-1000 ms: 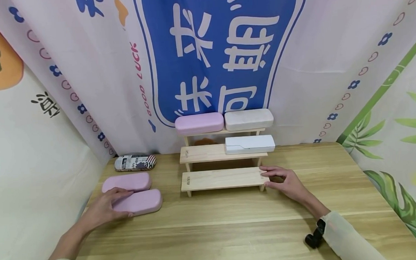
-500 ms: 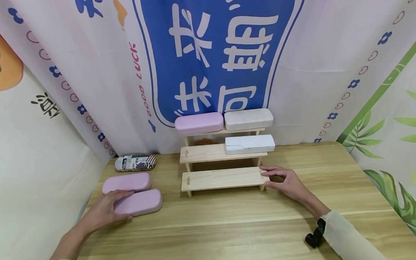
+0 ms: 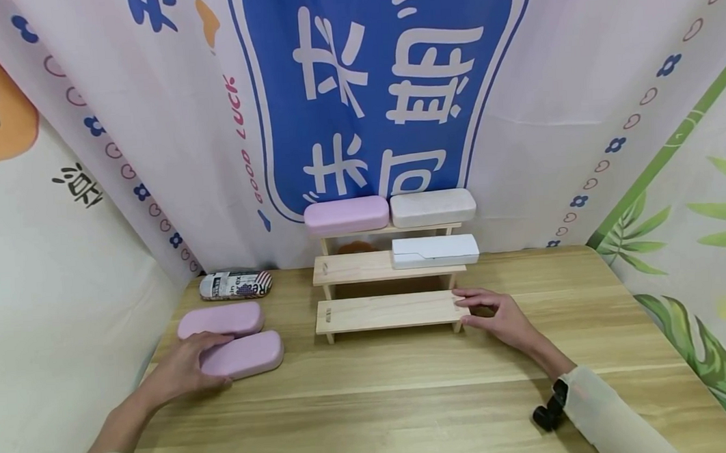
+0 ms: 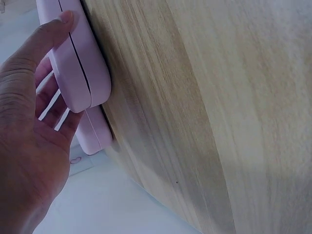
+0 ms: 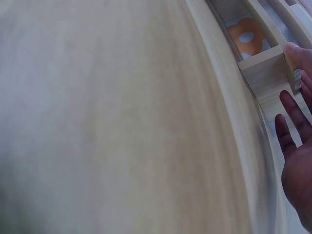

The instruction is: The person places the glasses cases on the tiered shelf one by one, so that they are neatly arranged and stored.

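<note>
Left hand (image 3: 184,370) at one end of a smooth pink oblong case (image 3: 246,354), pale wooden three-tier stand (image 3: 360,266) beyond the other

On the wood-grained bench (image 3: 348,408), the left hand pinches the left part of this near case, thumb on the front side at the seam and fingers behind. The case lies rightward from the palm, its long axis running left to right with the right end angled slightly away from the person. Whether its underside is off the bench I cannot tell. A second pink oblong case (image 3: 227,318) lies just behind, nearly parallel. Farther right, well apart from both, the stand's lowest board (image 3: 386,313) runs almost the same way, so little turn separates the two axes. At that board's right end the right hand (image 3: 507,321) grips the edge between thumb and forefinger; the left hand is clearly nearer to the case
</note>
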`<state>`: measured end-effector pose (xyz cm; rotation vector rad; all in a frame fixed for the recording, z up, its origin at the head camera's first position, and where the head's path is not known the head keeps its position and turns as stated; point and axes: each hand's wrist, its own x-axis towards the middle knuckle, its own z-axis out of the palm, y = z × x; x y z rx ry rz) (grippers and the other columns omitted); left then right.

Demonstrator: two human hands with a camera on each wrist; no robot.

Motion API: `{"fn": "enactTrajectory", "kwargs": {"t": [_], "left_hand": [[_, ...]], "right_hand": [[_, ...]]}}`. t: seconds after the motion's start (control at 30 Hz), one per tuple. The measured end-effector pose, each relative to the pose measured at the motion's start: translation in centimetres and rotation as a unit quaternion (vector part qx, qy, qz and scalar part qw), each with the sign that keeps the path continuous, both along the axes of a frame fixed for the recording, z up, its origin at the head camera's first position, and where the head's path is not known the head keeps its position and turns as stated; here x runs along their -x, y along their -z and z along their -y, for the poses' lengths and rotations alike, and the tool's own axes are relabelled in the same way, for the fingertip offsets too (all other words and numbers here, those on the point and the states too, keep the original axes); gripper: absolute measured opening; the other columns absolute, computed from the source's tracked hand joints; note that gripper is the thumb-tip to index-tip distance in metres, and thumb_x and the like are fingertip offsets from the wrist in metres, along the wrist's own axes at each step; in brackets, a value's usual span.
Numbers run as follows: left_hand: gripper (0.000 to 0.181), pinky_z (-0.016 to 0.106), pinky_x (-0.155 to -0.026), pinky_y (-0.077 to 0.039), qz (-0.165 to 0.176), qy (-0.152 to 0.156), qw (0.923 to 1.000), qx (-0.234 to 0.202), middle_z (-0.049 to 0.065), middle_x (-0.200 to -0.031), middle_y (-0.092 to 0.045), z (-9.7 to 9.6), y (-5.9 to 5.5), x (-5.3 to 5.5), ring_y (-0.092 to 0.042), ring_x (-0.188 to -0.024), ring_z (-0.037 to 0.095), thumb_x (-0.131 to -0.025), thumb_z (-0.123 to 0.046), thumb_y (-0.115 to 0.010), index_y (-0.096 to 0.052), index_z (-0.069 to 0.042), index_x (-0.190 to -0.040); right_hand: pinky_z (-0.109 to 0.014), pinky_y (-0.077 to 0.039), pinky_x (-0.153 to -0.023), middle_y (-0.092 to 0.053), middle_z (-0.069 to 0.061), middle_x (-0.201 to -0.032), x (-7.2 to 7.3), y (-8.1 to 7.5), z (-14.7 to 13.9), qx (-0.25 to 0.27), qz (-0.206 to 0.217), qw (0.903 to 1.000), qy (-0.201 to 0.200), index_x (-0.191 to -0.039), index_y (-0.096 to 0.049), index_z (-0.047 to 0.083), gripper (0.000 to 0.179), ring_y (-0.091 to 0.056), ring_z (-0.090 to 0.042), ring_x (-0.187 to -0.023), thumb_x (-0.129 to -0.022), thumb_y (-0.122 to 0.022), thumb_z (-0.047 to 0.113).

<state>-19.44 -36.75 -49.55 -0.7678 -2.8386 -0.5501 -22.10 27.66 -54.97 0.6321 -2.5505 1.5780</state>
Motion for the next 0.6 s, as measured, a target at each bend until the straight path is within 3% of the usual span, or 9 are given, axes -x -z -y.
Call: {"fn": "enactTrajectory", "kwargs": {"t": [0.3, 0.6], "left_hand": [[0.070, 0.026, -0.086, -0.053, -0.020, 0.011, 0.9997, -0.004, 0.001, -0.111, -0.078, -0.19, -0.12, -0.14, -0.067, -0.100, 0.012, -0.055, -0.039, -0.104, -0.077, -0.013, -0.114], [0.068, 0.021, -0.086, -0.051, -0.024, 0.017, 0.9995, -0.015, -0.002, -0.109, -0.077, -0.33, -0.40, -0.27, -0.066, -0.099, 0.007, -0.054, -0.039, -0.104, -0.077, -0.015, -0.111]], "right_hand": [[-0.008, -0.039, -0.111, -0.069, -0.006, -0.146, -0.13, -0.29, 0.08, 0.005, 0.008, 1.0000, -0.001, -0.123, -0.080, 0.017, 0.032, -0.056, 0.007, -0.135, -0.092, -0.084, 0.017], [-0.008, -0.040, -0.110, -0.069, -0.005, -0.146, -0.18, -0.43, 0.13, 0.008, 0.012, 0.9999, 0.000, -0.123, -0.080, 0.018, 0.032, -0.055, 0.008, -0.135, -0.091, -0.085, 0.018]]}}
